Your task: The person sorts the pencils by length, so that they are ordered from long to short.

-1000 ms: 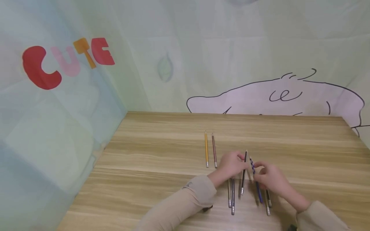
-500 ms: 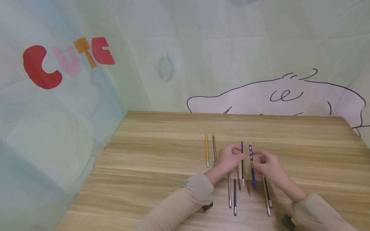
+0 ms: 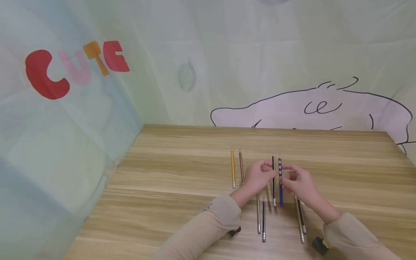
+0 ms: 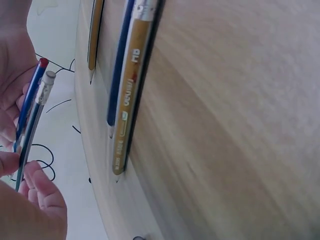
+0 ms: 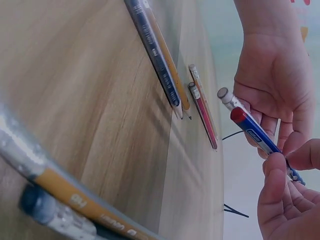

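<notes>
My left hand (image 3: 259, 176) pinches a dark pencil (image 3: 274, 193) with a silvery eraser end. Close on its right, my right hand (image 3: 300, 182) holds a blue pencil (image 3: 281, 195) marked with pale dots. In the right wrist view this blue pencil (image 5: 257, 135) shows a red end. Both pencils are raised off the table, nearly parallel, points away from me. From the left wrist, the dark pencil (image 4: 32, 125) appears just beside the blue one, with a narrow gap between their ends; whether they touch lower down I cannot tell.
A yellow pencil (image 3: 232, 168) and a dark red pencil (image 3: 241, 164) lie farther back on the wooden table (image 3: 169, 173). Nearer me, a gold-brown pencil (image 3: 258, 216) and a dark pencil (image 3: 264, 224) lie left, and another pair, one gold-brown pencil (image 3: 299, 224) and one dark pencil (image 3: 303, 218), right.
Both hands have moved away from me and nearer each other, carrying their pencils. The blue pencil has swung from a slant to nearly straight, alongside the dark one.
</notes>
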{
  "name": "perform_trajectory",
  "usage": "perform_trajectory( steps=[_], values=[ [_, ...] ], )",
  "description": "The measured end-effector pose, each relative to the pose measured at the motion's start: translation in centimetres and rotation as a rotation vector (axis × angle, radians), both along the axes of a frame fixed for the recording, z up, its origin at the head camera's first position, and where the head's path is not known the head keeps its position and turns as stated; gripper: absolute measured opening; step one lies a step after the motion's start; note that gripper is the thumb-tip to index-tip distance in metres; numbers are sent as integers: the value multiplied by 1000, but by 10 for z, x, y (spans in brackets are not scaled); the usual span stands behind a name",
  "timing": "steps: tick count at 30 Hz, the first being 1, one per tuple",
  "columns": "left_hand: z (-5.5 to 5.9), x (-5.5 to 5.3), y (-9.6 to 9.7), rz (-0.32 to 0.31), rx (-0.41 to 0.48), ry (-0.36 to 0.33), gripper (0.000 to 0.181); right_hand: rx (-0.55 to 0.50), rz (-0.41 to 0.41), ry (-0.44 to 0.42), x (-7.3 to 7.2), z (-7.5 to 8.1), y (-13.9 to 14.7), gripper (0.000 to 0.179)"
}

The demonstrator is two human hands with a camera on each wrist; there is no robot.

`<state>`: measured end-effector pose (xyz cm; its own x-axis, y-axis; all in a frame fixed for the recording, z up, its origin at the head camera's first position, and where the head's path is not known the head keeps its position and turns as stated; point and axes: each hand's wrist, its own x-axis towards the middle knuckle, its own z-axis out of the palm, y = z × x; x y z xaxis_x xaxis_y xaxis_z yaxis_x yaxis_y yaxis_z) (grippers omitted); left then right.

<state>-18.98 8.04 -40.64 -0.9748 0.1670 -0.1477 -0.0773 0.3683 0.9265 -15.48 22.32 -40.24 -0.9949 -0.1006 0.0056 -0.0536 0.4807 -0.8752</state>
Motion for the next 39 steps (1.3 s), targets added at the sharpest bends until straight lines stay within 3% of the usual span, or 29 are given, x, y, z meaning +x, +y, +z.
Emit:
perform_trajectory(
  steps=[30,39],
  values=[
    [-1,-1,-7,-4,38,0,26,-59,32,-28,-5,-2,-7,44],
    [-3,-10,-16,-11,-26,3,27,-35,40,-4,-11,-3,-7,43]
  ],
)
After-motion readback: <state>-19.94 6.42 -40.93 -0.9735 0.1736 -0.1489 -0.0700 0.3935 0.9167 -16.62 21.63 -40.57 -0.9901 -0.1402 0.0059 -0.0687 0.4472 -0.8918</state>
